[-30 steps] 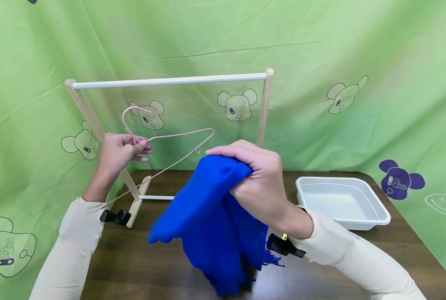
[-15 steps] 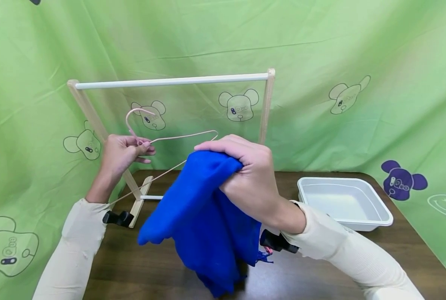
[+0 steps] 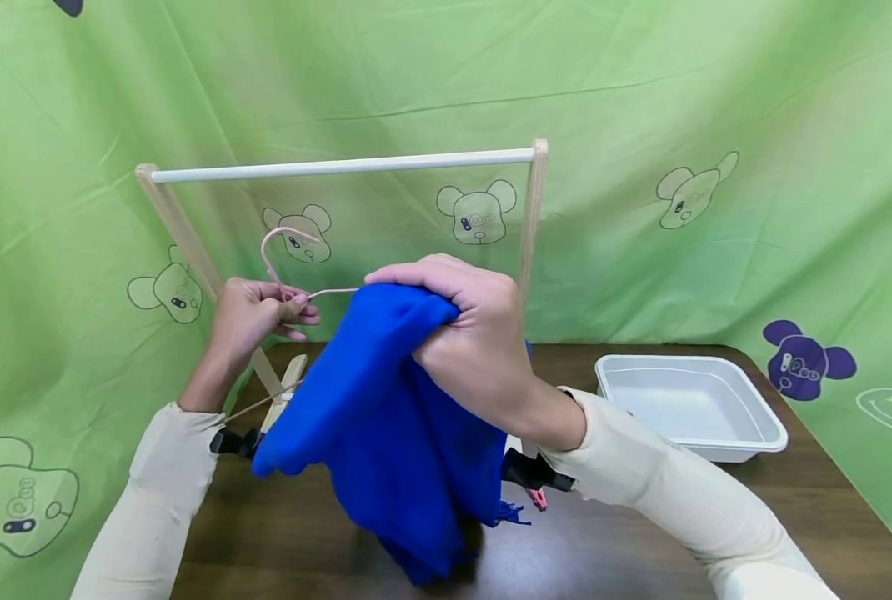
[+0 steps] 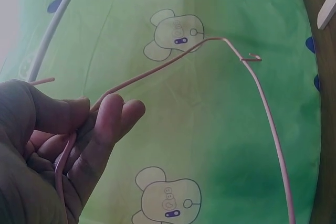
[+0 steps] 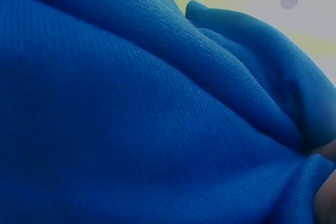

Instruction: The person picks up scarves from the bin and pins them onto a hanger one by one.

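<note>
My left hand [image 3: 254, 312] pinches a thin pink wire clothes hanger [image 3: 266, 250] at the neck, its hook pointing up. In the left wrist view, thumb and fingers close on the wire, and one shoulder of the hanger [image 4: 273, 124] slopes away with a small side hook. A blue scarf [image 3: 416, 450] with a fringed end hangs folded from my right hand [image 3: 476, 333], which grips its upper edge. The scarf overlaps much of the hanger in the head view. Its cloth [image 5: 131, 103] fills most of the right wrist view.
Behind the hands stands a wooden rack with a white top bar [image 3: 341, 167]. A white plastic basin [image 3: 656, 358] sits at the table's right. Part of a pink clip [image 3: 538, 498] shows beside the scarf's fringe. A green printed curtain [image 3: 603, 125] surrounds the table [image 3: 603, 542].
My right hand has carried the scarf left and slightly up, so it now covers most of the hanger. The left hand and hanger have shifted slightly right and down.
</note>
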Demonstrator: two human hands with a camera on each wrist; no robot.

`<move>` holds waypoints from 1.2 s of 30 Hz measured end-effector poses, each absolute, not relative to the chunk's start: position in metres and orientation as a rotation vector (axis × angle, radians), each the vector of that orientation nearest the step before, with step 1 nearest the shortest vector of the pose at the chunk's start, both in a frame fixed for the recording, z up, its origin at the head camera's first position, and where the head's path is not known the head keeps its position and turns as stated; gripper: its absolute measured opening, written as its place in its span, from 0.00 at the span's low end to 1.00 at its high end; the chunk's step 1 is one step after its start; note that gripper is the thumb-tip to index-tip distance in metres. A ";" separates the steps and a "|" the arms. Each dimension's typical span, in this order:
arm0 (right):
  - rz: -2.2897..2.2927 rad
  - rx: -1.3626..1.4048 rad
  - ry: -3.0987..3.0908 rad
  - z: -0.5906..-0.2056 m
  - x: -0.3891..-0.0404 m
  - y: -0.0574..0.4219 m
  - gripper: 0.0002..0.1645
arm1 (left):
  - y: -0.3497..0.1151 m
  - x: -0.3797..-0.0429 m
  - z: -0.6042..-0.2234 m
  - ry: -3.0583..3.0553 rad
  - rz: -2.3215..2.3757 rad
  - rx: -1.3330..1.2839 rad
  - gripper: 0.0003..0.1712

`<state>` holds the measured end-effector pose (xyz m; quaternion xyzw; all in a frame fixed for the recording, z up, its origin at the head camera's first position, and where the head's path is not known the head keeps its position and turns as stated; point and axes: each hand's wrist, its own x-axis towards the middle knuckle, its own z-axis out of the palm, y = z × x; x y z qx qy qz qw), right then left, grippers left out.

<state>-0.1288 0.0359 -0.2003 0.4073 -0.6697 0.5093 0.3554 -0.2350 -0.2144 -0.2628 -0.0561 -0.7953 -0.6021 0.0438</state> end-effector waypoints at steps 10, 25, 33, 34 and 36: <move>1.321 1.045 -1.713 -0.194 -0.134 0.027 0.22 | -0.214 -0.233 -0.264 -2.457 -1.802 -0.188 0.15; 1.309 1.006 -1.789 -0.209 -0.152 0.015 0.20 | -0.210 -0.231 -0.261 -2.495 -1.692 -0.172 0.15; 1.281 0.913 -1.881 -0.228 -0.169 0.013 0.23 | -0.211 -0.228 -0.260 -2.436 -1.854 -0.228 0.14; 1.280 0.902 -1.892 -0.230 -0.172 0.012 0.23 | -0.211 -0.228 -0.260 -2.434 -1.859 -0.239 0.14; 1.280 0.880 -1.913 -0.235 -0.176 0.011 0.22 | -0.211 -0.227 -0.260 -2.441 -1.862 -0.268 0.15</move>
